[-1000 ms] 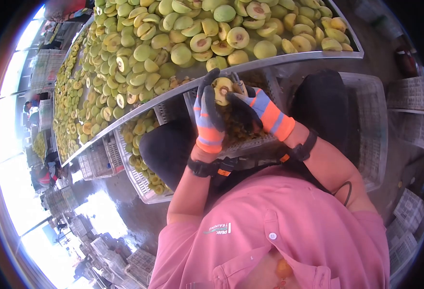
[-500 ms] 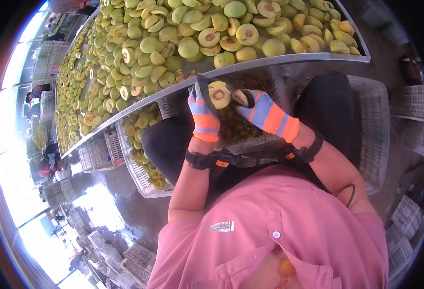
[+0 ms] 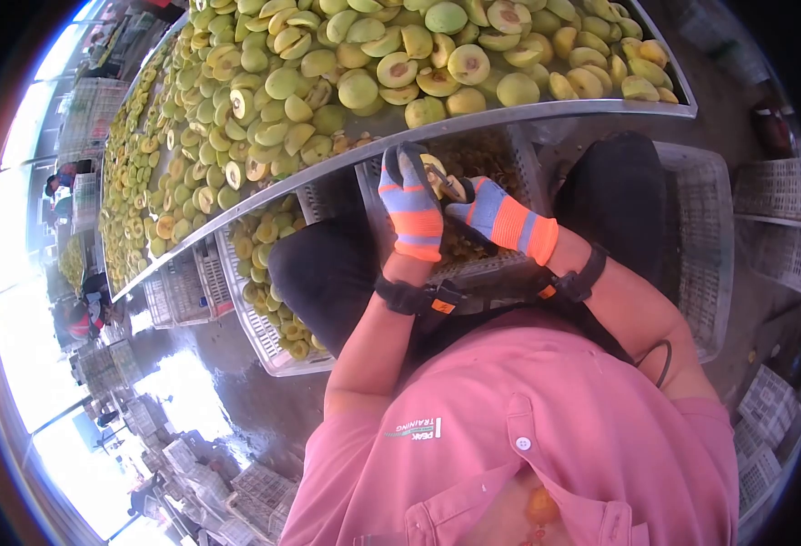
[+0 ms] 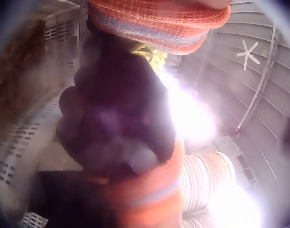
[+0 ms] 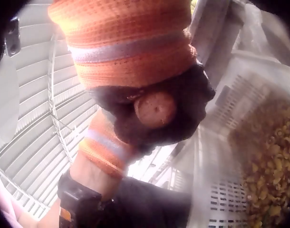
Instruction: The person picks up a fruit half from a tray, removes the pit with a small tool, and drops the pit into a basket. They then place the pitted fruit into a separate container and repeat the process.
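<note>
My gloved left hand (image 3: 411,205) holds a halved yellow-green fruit (image 3: 434,171), most of it hidden behind the fingers in the head view. My right hand (image 3: 500,217), in a matching orange and blue glove with a dark palm, grips a wooden-handled tool (image 3: 456,188) whose tip is at the fruit. The round butt of its handle (image 5: 157,109) shows out of the dark fist in the right wrist view; the working end is hidden. In the left wrist view, dark glove fingers (image 4: 116,104) cover the work, with a bit of yellow fruit (image 4: 154,56) behind.
A metal-edged table (image 3: 546,111) piled with halved fruit lies just beyond the hands. Under them sits a crate of brownish scraps (image 5: 273,166). A white crate (image 3: 277,364) with fruit halves stands left, another crate (image 3: 714,273) right, beside the person's knees.
The left hand has shifted right and turned, so the fruit's cut face, earlier facing up, is now mostly hidden. The tool stays in the right hand, against the fruit.
</note>
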Tool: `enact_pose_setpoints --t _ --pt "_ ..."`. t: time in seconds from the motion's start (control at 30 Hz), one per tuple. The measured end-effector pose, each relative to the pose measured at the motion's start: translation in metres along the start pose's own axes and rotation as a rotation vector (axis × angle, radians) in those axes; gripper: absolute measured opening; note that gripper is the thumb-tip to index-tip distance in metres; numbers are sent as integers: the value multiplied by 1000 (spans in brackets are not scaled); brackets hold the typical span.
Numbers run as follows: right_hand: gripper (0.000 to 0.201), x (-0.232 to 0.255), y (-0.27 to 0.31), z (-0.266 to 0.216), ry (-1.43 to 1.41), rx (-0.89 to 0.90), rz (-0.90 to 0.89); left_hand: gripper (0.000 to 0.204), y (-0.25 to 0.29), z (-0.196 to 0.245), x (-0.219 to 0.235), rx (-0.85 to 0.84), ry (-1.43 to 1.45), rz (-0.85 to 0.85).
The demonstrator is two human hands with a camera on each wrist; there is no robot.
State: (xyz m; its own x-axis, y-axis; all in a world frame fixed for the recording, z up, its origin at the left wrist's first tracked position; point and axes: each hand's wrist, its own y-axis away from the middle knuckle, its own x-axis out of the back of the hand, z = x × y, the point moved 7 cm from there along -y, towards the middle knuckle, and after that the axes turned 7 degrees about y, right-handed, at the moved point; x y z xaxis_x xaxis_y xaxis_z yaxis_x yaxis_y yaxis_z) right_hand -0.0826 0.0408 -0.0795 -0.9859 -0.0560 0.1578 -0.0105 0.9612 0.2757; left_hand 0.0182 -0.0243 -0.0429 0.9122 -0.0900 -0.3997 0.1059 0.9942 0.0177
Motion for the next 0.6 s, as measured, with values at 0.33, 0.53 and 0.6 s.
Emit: enact_pose_setpoints --t 0.33,0.53,0.6 --pt "21 -7 32 -16 -430 -215 -493 16 13 46 -30 -413 -644 -416" --pt "23 -9 41 -8 -677 -336 -587 19 22 58 -48 -495 -773 -601" --pt "22 -4 42 -15 -553 -313 -534 21 23 58 -48 -497 -770 -581"
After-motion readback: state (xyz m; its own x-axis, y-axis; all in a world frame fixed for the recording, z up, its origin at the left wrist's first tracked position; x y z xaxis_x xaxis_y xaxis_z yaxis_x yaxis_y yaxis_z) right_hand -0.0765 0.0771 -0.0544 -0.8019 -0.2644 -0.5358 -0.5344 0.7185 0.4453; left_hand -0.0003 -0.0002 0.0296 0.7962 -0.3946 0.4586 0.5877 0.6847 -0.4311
